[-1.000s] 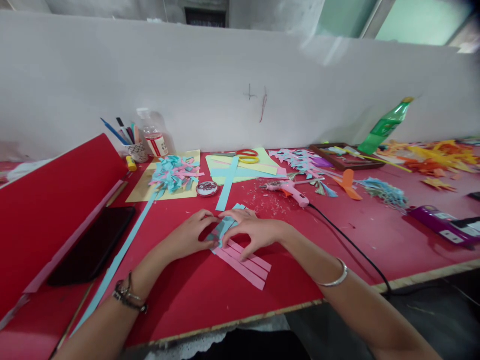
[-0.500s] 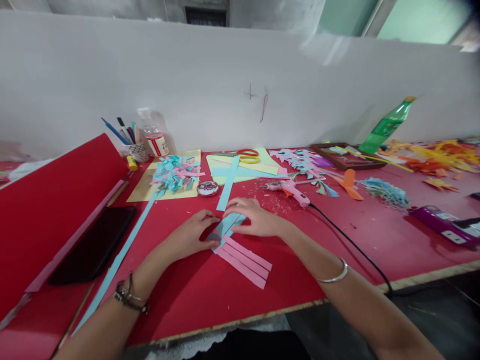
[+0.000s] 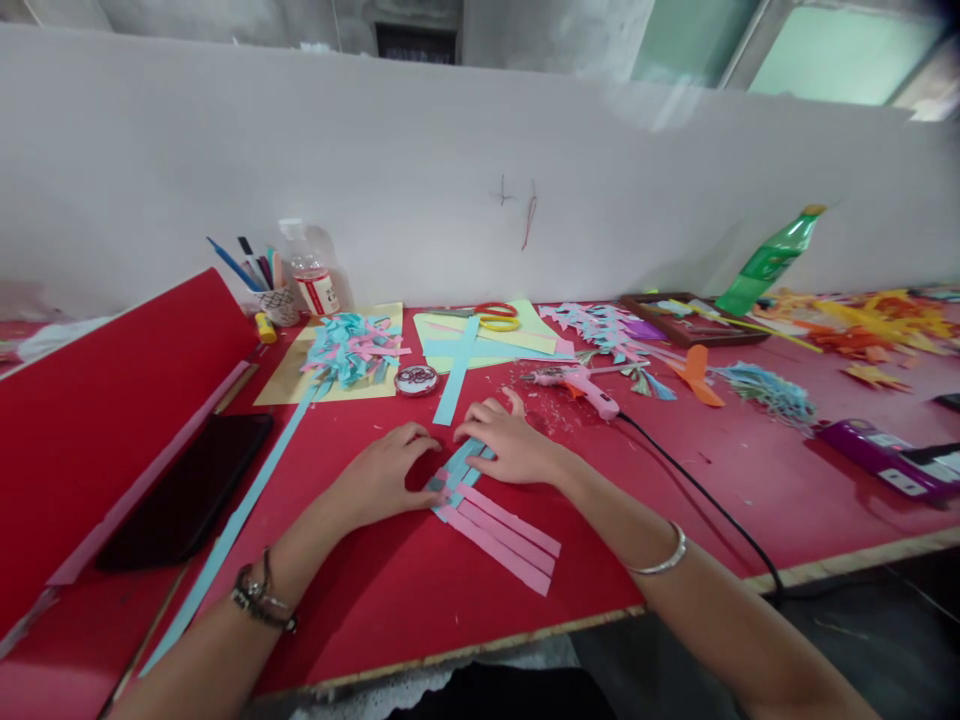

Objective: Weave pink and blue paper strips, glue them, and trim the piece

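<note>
Light blue paper strips and pink paper strips cross and interlace on the red table in front of me. The blue ends point up and right, the pink ends down and right. My left hand holds the left side of the woven part, its thumb on the crossing and its forefinger curved above. My right hand lies over the upper blue strips, with bent fingertips on them; its fingers partly hide these strips. A loose blue strip lies just beyond my hands.
A pink glue gun with a black cord lies to the right. Scissors rest on paper sheets at the back. A small round tin, a dark phone, a green bottle and a purple power strip stand or lie around.
The woven strips have shifted slightly right and toward me, and the pink ends have spread. My right hand's fingers have bent more over the blue strips.
</note>
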The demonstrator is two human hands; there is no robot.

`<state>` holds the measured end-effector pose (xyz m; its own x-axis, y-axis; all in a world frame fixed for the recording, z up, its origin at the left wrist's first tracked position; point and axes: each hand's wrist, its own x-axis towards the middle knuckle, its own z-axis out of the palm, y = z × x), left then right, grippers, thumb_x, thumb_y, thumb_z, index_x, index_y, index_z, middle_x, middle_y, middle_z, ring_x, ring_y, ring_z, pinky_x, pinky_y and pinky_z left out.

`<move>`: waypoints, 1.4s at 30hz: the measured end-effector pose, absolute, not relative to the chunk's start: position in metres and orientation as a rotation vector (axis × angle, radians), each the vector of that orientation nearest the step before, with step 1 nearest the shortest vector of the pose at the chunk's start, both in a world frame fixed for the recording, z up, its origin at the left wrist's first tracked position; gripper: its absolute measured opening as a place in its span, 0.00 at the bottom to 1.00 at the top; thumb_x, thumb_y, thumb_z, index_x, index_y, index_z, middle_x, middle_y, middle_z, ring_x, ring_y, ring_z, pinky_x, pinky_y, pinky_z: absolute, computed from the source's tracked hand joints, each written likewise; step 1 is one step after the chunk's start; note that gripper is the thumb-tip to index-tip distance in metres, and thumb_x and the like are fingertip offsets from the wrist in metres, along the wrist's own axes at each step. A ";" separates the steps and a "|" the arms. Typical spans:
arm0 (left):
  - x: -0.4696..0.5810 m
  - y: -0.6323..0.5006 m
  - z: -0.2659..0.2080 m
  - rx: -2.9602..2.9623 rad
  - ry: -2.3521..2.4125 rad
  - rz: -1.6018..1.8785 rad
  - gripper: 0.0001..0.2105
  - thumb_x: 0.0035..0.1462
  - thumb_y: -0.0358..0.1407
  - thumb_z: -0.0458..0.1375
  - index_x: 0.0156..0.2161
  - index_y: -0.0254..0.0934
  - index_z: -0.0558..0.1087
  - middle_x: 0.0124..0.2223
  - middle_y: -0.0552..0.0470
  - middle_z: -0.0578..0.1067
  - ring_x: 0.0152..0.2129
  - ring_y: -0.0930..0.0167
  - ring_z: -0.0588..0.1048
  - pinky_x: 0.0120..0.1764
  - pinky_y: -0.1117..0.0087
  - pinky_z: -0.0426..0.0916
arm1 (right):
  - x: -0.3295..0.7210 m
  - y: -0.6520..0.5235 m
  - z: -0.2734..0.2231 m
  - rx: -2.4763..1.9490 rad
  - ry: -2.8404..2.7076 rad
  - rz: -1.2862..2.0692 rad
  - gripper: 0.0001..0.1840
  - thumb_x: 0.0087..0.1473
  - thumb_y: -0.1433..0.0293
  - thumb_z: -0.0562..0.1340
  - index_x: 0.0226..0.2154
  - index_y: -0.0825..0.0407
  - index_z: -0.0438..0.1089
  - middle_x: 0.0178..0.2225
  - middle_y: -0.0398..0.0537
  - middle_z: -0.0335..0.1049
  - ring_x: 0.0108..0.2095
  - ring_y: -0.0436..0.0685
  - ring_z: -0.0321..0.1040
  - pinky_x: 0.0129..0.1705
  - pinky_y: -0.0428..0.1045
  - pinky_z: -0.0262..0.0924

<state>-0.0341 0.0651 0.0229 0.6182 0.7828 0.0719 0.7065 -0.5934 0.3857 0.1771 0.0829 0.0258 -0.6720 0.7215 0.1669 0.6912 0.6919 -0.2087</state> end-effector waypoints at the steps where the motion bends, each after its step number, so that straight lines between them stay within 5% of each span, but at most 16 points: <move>1: -0.034 0.065 0.023 2.532 1.195 0.331 0.24 0.47 0.49 0.55 0.47 0.40 0.64 0.47 0.47 0.65 0.42 0.64 0.66 0.43 0.64 0.62 | 0.178 0.083 0.025 -1.129 -2.666 0.174 0.11 0.48 0.66 0.57 0.37 0.50 0.67 0.39 0.48 0.62 0.43 0.57 0.55 0.53 0.67 0.24; 8: -0.032 0.066 0.023 2.512 1.158 0.409 0.19 0.50 0.48 0.53 0.43 0.38 0.67 0.44 0.48 0.66 0.39 0.67 0.66 0.41 0.68 0.61 | 0.178 0.084 0.027 -1.109 -2.582 0.134 0.05 0.50 0.67 0.56 0.30 0.49 0.67 0.43 0.47 0.60 0.46 0.56 0.53 0.54 0.65 0.24; 16: -0.027 0.069 0.017 2.211 1.340 0.583 0.16 0.53 0.45 0.49 0.23 0.34 0.62 0.20 0.59 0.59 0.18 0.77 0.59 0.21 0.76 0.51 | 0.172 0.079 0.032 -1.179 -2.309 -0.007 0.06 0.52 0.68 0.54 0.29 0.49 0.65 0.43 0.47 0.59 0.45 0.56 0.55 0.54 0.60 0.27; 32: -0.056 0.084 0.036 2.353 1.870 0.879 0.17 0.53 0.45 0.50 0.20 0.35 0.61 0.19 0.58 0.61 0.18 0.76 0.60 0.21 0.75 0.50 | 0.183 0.090 0.033 -1.176 -1.779 -0.230 0.07 0.49 0.72 0.54 0.34 0.49 0.64 0.37 0.46 0.60 0.41 0.56 0.57 0.46 0.54 0.43; 39: -0.052 0.066 0.080 3.132 1.921 1.266 0.09 0.56 0.37 0.51 0.29 0.37 0.69 0.29 0.54 0.73 0.27 0.72 0.69 0.30 0.72 0.57 | 0.188 0.093 0.038 -1.090 -1.610 -0.220 0.07 0.49 0.73 0.53 0.33 0.50 0.62 0.34 0.46 0.63 0.39 0.56 0.59 0.41 0.53 0.46; 42: -0.039 0.051 0.066 3.487 1.605 0.964 0.08 0.57 0.31 0.49 0.33 0.36 0.70 0.29 0.54 0.74 0.27 0.71 0.70 0.30 0.70 0.57 | 0.192 0.098 0.039 -1.083 -1.620 -0.159 0.06 0.49 0.75 0.52 0.30 0.51 0.62 0.30 0.44 0.65 0.35 0.54 0.60 0.39 0.52 0.45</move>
